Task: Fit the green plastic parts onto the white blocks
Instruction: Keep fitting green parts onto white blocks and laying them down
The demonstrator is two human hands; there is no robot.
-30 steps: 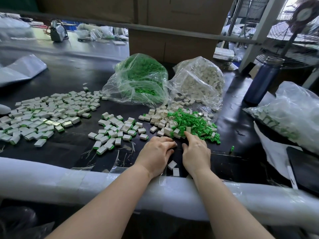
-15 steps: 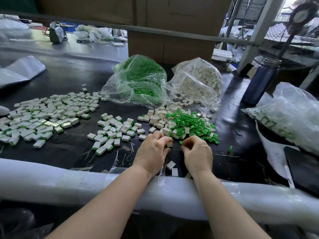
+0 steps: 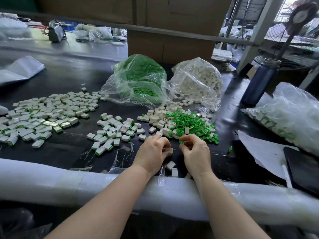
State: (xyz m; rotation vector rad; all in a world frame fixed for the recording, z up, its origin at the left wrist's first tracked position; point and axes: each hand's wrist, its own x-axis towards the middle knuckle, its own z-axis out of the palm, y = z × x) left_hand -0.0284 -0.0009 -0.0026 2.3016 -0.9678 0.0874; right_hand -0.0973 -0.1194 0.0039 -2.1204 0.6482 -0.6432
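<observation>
Right hand (image 3: 196,152): thumb and forefinger pinched together on one green part (image 3: 181,142), held just clear of the tabletop. Left hand (image 3: 151,152): fingers curled round a white block (image 3: 169,150), of which only one pale corner shows past the fingertips. Part and block sit close together but not yet touching; the part is just up and right of the block.

Step in hand, as judged: seating this part on this block. To do it well, turn the block so its open slot faces the right hand (slot orientation is hidden by the left fingers, cannot tell from here), line the part up square, then press straight in with the thumb rather than at an angle. A tilted entry would likely jam or bend the small prongs.

Positions below are relative to the loose green pile (image 3: 191,125):
- both hands just nearer the person than the pile
- unfitted white blocks (image 3: 160,118) touching its left edge
- two spare blocks (image 3: 172,168) well nearer, between the wrists
- small cluster of fitted blocks (image 3: 112,131) to its left, and a larger spread (image 3: 43,116) further left
- bag of green parts (image 3: 138,83) and bag of white blocks (image 3: 198,81) behind it
- blue bottle (image 3: 260,81) behind and right

Plenty of stock remains; task looks far from finished.
</observation>
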